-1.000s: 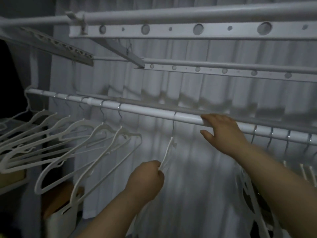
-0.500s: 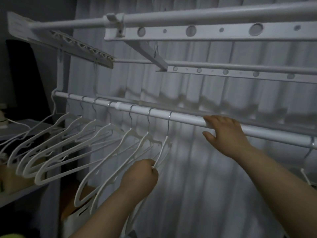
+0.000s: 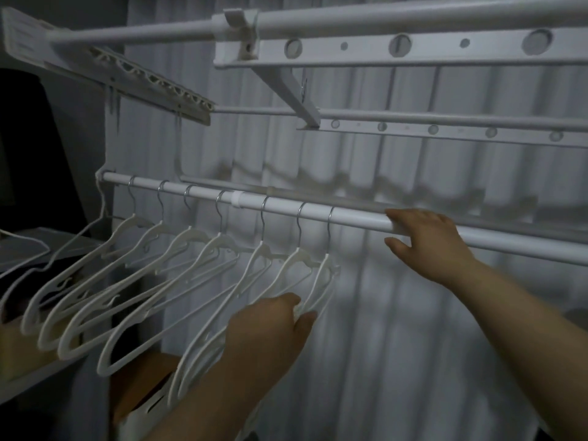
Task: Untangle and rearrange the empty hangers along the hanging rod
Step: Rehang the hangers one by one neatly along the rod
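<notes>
The fingers (image 3: 288,302) of the left hand (image 3: 267,329) are curled round the lower arm of the rightmost hanger (image 3: 326,275), with the thumb closing on it from the right. I cannot tell whether the hanger next to it is caught in the same grasp. The right hand (image 3: 426,240) is up on the hanging rod (image 3: 356,218), its fingers (image 3: 413,214) wrapped over the top and the thumb stretched out beneath. It grips the rod just to the right of that last hook.

From there the empty hangers (image 3: 191,246) run leftward along the rod, each on its own metal hook. The hooks sit apart from one another, while the white bodies all swing the same way, slanting down to the left and overlapping lower down. A thinner hanger (image 3: 63,249) dangles at the rod's far left end.

Behind everything hangs a pale pleated curtain (image 3: 397,329). Overhead run white rails (image 3: 350,47) pierced with round holes, and a second such rail lies further back. At the lower left, in deep shadow, a shelf (image 3: 28,377) juts out beside a brown box (image 3: 143,374).
</notes>
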